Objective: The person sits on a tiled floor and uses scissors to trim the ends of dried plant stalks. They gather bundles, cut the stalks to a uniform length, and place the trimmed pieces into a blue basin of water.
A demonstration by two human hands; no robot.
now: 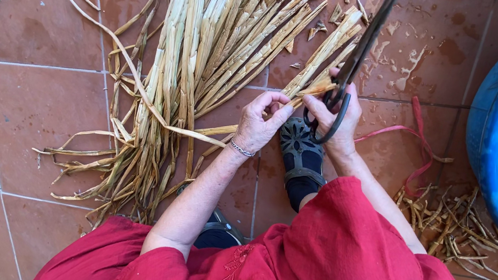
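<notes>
Fingers (276,105) pinching reed strip (310,90), right hand (337,117) gripping scissors (359,51)

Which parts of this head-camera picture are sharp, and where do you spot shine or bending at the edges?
Head view: even daylight, soft shadows; the hands, left and right, the scissors and the dried leaves are sharp; wet floor tiles shine dully; the blue tub bulges at the edge.

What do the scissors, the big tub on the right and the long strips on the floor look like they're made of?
The scissors in the right hand look like dark, dull metal, possibly iron: thin blackened blades and loop handles. The tub seems to be plastic, with a smooth, glossy blue rim. The strips look like dried plant leaves or reeds: pale, fibrous, frayed at the ends. The left hand pinches one.
</notes>
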